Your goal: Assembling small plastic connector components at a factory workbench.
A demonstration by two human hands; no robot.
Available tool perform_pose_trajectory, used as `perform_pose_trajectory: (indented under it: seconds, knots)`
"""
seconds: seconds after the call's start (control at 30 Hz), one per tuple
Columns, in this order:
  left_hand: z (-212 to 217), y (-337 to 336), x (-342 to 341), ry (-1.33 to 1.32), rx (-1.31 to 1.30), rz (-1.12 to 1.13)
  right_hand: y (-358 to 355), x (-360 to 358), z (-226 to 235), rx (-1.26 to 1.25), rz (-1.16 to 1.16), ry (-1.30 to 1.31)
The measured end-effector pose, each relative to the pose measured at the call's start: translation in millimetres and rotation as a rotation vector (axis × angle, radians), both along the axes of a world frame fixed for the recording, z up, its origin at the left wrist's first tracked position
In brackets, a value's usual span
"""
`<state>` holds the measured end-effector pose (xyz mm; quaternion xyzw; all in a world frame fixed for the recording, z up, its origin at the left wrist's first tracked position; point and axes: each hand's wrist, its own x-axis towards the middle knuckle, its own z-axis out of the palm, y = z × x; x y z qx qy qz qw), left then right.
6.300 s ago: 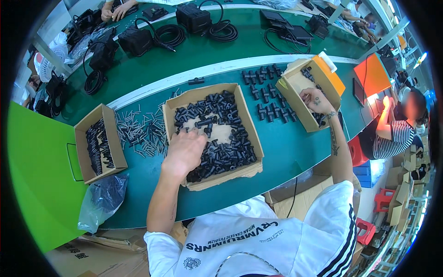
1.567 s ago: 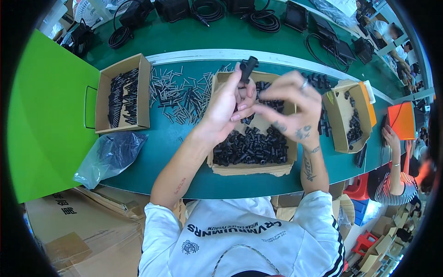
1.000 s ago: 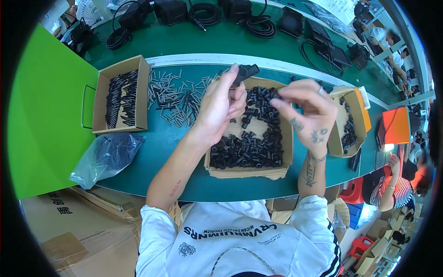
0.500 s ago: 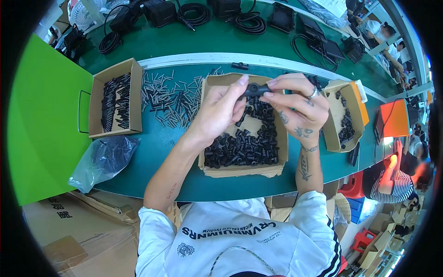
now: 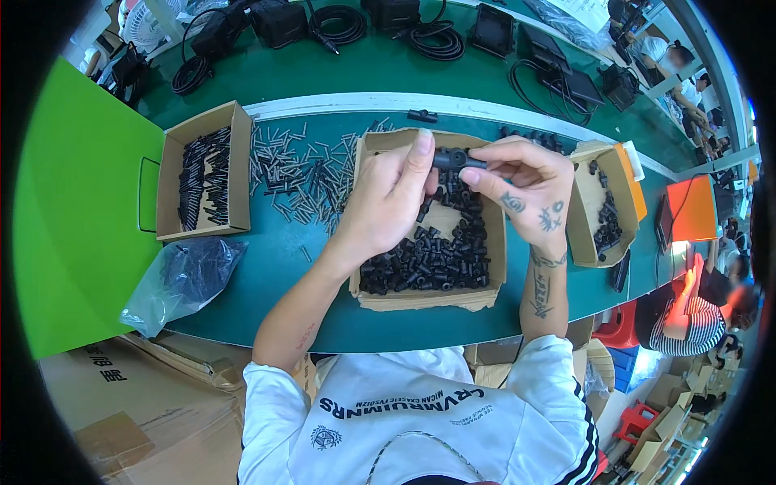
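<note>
Held up between both hands over the middle box, the small black plastic part (image 5: 451, 158) sits just above the heap it seems to belong to. It looks like a short tube with a thicker collar at one end, moulded hard plastic, so I judge it light, stiff and unlikely to crush under finger pressure; being smooth and small, it could slip or roll if pinched at its rounded middle. The surest hold is probably at the two ends, which is where it is held now. The left hand (image 5: 386, 202) is mostly closed, its forefinger stretched along the top and its thumb below, gripping the part's left end. The right hand (image 5: 525, 190) is curled, pinching the right end between thumb and fingertips.

Below them, the open cardboard box (image 5: 380, 293) holds a loose heap of similar black pieces (image 5: 428, 263), piled toward the near side, with bare cardboard showing in the middle. To the left, thin metal pins (image 5: 303, 170) lie scattered on the green table (image 5: 267, 267), and beyond them a second box (image 5: 238, 145) holds dark rods. A clear plastic bag (image 5: 182, 279) lies at the table's near edge. To the right stands a third box (image 5: 582, 234) with a few black parts.
</note>
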<state>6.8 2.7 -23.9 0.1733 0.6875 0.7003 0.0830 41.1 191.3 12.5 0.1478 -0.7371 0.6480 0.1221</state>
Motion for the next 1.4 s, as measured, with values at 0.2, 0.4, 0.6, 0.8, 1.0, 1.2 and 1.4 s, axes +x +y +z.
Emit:
perform_pose_trajectory:
  seconds: [0.2,0.4,0.6,0.8,1.0,1.2,1.4]
  knots:
    - [8,1,3,0.206,0.05,-0.017,8,-2,-4,-0.062,0.033,0.031]
    - [4,2,3,0.094,0.123,-0.07,4,-1,1,0.237,-0.099,0.247]
    - [2,5,3,0.132,0.229,-0.056,4,0,2,0.223,-0.091,0.274]
    - [-1,5,3,0.327,0.14,0.042,-4,4,-1,-0.041,-0.033,0.052]
    - [5,-5,-1,0.214,0.098,-0.085,6,2,2,0.159,0.014,0.097]
    - [8,-10,-5,0.212,0.05,-0.27,6,-7,2,0.364,0.096,0.328]
    - [4,-4,1,0.232,0.151,-0.225,2,4,15,0.413,0.113,0.283]
